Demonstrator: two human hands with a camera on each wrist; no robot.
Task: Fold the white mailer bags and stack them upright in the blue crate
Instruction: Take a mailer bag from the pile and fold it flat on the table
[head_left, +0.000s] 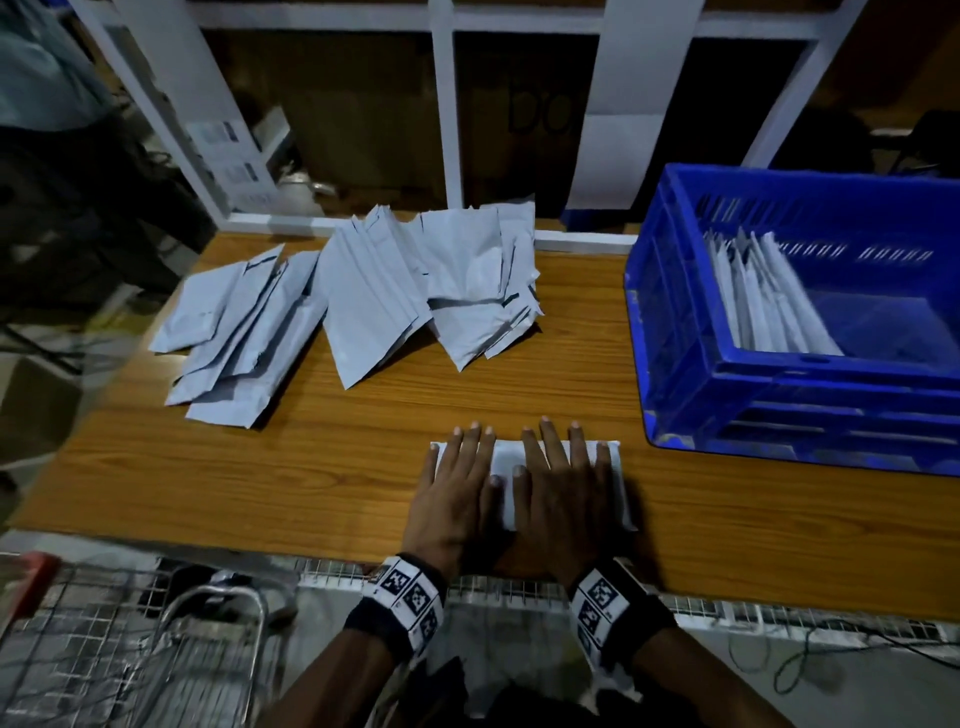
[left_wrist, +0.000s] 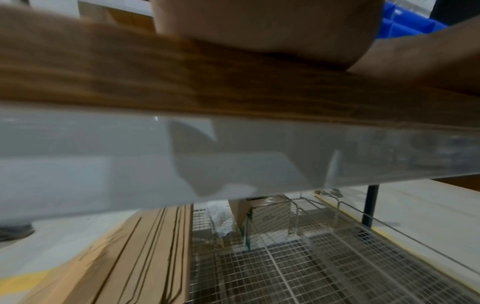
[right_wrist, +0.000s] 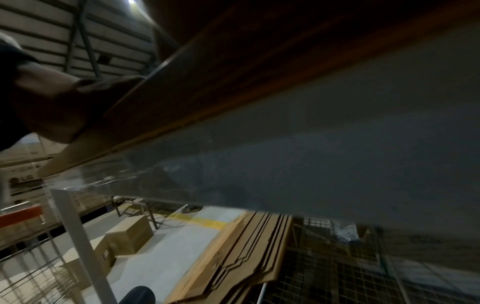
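A folded white mailer bag (head_left: 505, 462) lies flat near the front edge of the wooden table (head_left: 337, 431). My left hand (head_left: 457, 488) and right hand (head_left: 563, 483) both lie palm down on it, fingers straight and spread, pressing it flat. Loose unfolded mailer bags (head_left: 374, 291) are heaped at the back of the table, with more bags (head_left: 239, 332) fanned out to the left. The blue crate (head_left: 800, 322) stands at the right with several folded bags (head_left: 763, 296) upright inside. Both wrist views look under the table's front edge (left_wrist: 233, 98) and show no fingers.
A white frame (head_left: 447, 104) runs along the table's back. Below the front edge sit a wire-mesh cart (head_left: 156, 649), flat cardboard sheets (left_wrist: 135, 257) and cartons (right_wrist: 124, 236) on the floor. Bare wood lies between the hands and the heap.
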